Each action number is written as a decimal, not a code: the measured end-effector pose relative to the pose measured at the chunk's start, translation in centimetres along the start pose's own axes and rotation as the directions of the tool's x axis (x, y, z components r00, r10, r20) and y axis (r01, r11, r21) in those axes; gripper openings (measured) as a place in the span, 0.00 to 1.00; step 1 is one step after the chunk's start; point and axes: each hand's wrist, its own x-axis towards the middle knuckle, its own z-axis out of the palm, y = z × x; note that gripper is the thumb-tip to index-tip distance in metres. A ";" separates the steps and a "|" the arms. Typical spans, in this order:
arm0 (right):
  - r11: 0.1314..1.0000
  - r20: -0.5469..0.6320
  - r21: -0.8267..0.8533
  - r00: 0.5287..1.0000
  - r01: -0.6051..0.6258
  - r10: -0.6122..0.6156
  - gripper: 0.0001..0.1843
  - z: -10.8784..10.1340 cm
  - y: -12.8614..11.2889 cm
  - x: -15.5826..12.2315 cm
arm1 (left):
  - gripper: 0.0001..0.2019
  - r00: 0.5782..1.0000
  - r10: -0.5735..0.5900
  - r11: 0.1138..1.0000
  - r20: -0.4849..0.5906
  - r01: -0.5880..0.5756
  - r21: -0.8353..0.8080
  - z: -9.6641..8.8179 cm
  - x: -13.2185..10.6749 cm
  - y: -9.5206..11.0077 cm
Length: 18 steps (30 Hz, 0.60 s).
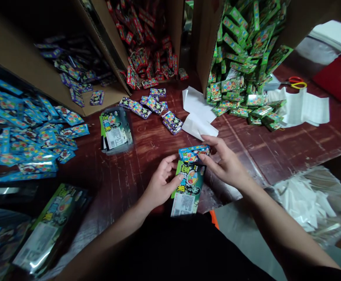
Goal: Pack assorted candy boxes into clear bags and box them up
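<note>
My left hand (160, 185) grips a printed green and black plastic pouch (188, 187) by its left side, thumb on the front. The pouch lies near the table's front edge, close to my body, with a white label at its lower end. My right hand (227, 162) pinches a small blue candy box (189, 154) at its right end. The box lies crosswise at the pouch's upper end; whether any of it is inside I cannot tell. Just beyond sit white paper sheets (199, 124) and several small purple boxes (172, 122).
Cardboard cartons hold heaps of purple boxes (77, 72), red boxes (147, 58) and green boxes (243, 58). Blue boxes (27, 128) pile up at left. More pouches (116, 130) lie left of centre. Scissors (296, 82) rest at right, above a plastic bag (308, 203) of white scraps.
</note>
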 end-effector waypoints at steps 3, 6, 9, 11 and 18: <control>0.986 -0.036 0.142 0.995 -0.084 0.090 0.35 1.1 -0.1 -0.3 | 0.29 1.000 -0.002 1.000 -0.025 0.002 -0.002 -0.1 -0.1 -0.1; 0.976 -0.088 0.190 0.988 -0.110 0.129 0.35 2.3 -0.2 -0.5 | 0.29 1.000 0.007 1.000 -0.014 -0.007 -0.025 0.1 0.0 -0.1; 0.980 -0.116 0.177 0.987 -0.092 0.114 0.34 2.7 -0.1 -0.7 | 0.29 1.000 -0.001 1.000 -0.022 0.000 -0.027 0.2 0.2 -0.2; 0.988 -0.050 0.137 0.995 -0.076 0.084 0.35 2.0 0.1 -0.9 | 0.30 0.999 0.000 1.000 -0.037 -0.001 -0.018 0.1 0.2 -0.3; 0.985 0.444 0.060 0.888 -0.164 0.121 0.50 -2.8 1.4 0.5 | 0.31 0.999 -0.015 1.000 0.028 0.014 0.012 0.2 -0.6 -0.7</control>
